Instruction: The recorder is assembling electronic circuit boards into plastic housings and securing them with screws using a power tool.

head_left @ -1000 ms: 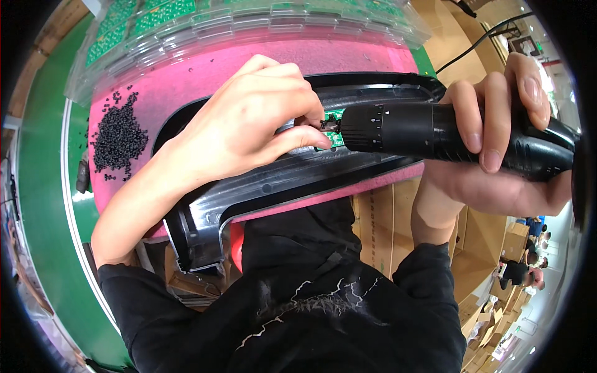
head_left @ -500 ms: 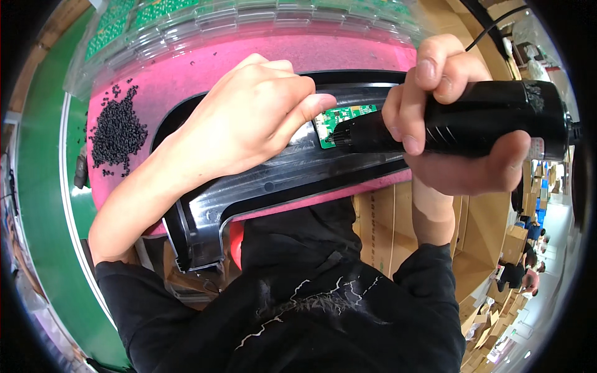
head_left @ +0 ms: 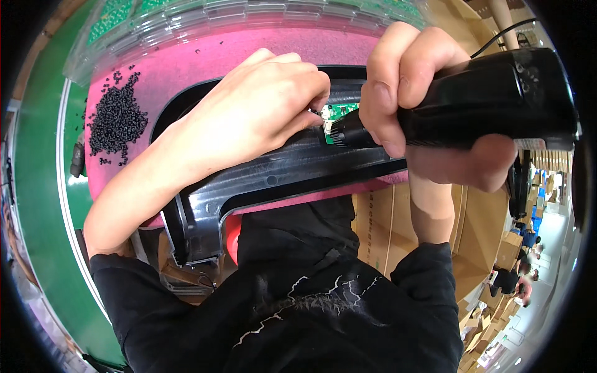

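My right hand is wrapped round a black electric screwdriver, which lies nearly level. Its dark, bristle-edged nose is at the left end of a green circuit board. The board sits inside a long, curved black plastic housing across the front of the mat. Over the housing, my left hand is closed, thumb and fingertips together at the board's left edge. Whatever they pinch is hidden or too small to make out.
A heap of small black parts lies on the pink mat at left. Clear plastic trays with green boards stand along the back. Cardboard boxes are at right, and a cable runs behind the screwdriver.
The screwdriver's rear end has swung up and toward the right, while its nose stays by the board. My left fingertips have curled in at the board's left edge.
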Demonstrator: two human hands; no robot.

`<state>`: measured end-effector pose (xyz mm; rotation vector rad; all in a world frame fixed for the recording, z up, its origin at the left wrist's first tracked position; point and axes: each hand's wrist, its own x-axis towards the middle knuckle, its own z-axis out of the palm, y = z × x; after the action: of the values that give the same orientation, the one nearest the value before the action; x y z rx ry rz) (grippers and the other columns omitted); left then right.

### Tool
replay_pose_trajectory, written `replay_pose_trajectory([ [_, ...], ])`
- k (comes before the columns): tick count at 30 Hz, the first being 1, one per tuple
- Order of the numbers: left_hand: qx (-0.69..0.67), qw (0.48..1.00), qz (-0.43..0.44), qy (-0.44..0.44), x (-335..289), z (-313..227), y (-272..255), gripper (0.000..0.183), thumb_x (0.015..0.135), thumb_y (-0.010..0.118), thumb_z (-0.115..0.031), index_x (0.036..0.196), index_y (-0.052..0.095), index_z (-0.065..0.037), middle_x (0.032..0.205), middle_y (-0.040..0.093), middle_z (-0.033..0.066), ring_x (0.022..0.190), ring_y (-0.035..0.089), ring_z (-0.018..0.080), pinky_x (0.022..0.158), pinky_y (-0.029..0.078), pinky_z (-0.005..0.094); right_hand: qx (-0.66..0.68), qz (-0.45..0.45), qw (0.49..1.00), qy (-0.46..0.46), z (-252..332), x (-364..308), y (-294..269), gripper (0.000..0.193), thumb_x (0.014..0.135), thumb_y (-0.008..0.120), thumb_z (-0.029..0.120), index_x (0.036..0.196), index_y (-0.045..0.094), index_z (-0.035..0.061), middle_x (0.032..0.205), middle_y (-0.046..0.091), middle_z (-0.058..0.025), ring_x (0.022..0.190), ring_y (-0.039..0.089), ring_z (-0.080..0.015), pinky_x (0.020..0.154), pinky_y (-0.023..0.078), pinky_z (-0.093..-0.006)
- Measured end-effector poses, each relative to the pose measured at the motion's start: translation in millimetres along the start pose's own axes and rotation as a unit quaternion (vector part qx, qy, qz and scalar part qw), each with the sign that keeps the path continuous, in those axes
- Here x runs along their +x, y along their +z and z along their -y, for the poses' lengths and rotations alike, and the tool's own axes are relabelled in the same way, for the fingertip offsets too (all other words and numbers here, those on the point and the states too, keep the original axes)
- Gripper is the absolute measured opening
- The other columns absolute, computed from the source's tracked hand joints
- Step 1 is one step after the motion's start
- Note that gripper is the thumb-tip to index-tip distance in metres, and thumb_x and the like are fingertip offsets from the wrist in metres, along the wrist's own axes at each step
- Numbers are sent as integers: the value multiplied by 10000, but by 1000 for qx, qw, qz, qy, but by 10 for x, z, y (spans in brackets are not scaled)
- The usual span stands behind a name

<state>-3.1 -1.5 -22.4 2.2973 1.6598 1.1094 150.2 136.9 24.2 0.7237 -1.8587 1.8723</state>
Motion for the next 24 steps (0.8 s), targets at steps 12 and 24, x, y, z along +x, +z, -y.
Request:
replay_pose_trajectory([
  [12, -4, 993, 117, 5, -19, -42, -44, 137, 856, 722, -151, 911, 653, -45, 865, 640, 65, 922, 605, 258, 860, 422, 387, -39, -68, 997, -17, 371, -137, 59, 761, 843, 601, 686, 1118, 525, -19, 1146, 510, -122, 593, 560, -103, 584, 446, -263],
  [24, -97, 991, 13, 89, 40, -62, -2, 201, 768, 786, -94, 895, 640, -37, 783, 611, 53, 778, 595, 252, 762, 440, 360, -30, -152, 984, -82, 724, -180, 220, 557, 759, 771, 444, 986, 580, -27, 1055, 535, -63, 532, 546, -72, 543, 440, -230],
])
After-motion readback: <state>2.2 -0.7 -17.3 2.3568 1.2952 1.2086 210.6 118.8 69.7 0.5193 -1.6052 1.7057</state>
